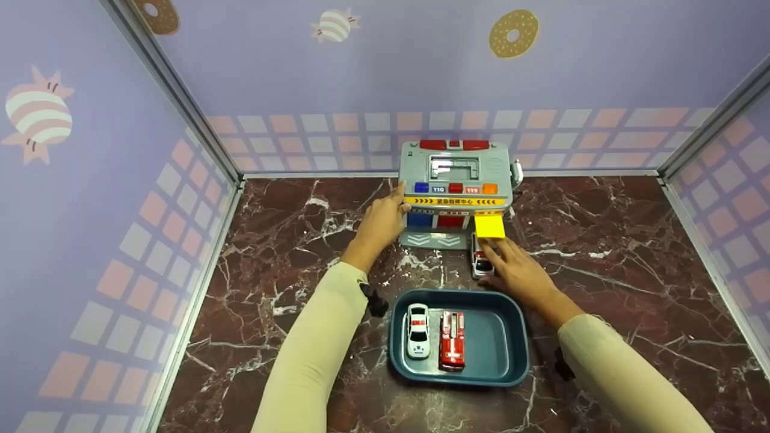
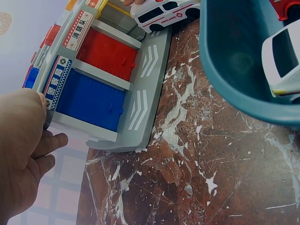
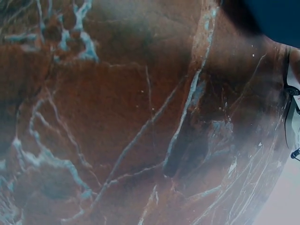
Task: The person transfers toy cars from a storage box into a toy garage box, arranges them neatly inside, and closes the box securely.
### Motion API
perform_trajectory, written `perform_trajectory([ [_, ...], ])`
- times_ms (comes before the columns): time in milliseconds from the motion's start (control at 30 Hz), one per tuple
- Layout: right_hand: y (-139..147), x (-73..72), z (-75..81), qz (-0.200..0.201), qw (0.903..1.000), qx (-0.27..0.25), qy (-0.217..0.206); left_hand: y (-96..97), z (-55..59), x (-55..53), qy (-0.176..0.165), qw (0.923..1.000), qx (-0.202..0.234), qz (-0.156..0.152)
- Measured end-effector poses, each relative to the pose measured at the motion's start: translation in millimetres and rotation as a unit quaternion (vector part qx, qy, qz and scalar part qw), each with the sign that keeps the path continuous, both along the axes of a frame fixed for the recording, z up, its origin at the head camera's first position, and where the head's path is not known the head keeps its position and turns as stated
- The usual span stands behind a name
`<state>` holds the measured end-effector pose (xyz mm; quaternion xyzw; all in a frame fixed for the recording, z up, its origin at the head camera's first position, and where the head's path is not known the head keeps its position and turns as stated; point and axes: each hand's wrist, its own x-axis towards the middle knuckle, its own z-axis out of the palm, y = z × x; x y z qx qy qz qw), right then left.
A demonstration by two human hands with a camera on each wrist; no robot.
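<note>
A grey toy garage (image 1: pixel 442 240) stands against the back wall, with blue (image 2: pixel 91 101) and red doors (image 2: pixel 107 54) down and a yellow door (image 1: pixel 490 227) raised. My left hand (image 1: pixel 383 222) grips the garage's left edge; in the left wrist view some of its fingers are curled beside the wall. Under the raised yellow door, a white toy ambulance (image 1: pixel 482 264) sits partly inside the right bay. My right hand (image 1: pixel 516 269) holds the ambulance from its right side, fingers near its roof and thumb by its outer end. The right wrist view shows mostly tabletop.
In front of the garage is a dark teal tray (image 1: pixel 400 373). It holds a white toy police car (image 1: pixel 418 331) and a red toy fire truck (image 1: pixel 452 340). Patterned purple panels (image 1: pixel 373 72) enclose the marbled tabletop (image 1: pixel 289 252) at the back and both sides.
</note>
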<state>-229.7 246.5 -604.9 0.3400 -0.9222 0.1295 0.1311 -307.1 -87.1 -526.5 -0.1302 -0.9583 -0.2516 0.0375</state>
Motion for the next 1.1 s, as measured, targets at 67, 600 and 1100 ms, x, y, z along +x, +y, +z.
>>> perform_trajectory([
  [67, 0.1, 0.5, -1.3, 0.002, 0.9999, -0.001, 0.011, -0.3, 0.0, -0.2, -0.001, 1.0000, 0.001, 0.000],
  [600, 0.9, 6.4, -5.7, -0.073, 0.9948, -0.003, 0.071, 0.0, -1.3, -0.4, -0.002, 1.0000, -0.001, 0.005],
  [1100, 5.2, 6.5, -8.0, -0.073, 0.9876, -0.018, 0.138, -0.6, -1.5, 1.2, 0.013, 0.9999, 0.004, 0.003],
])
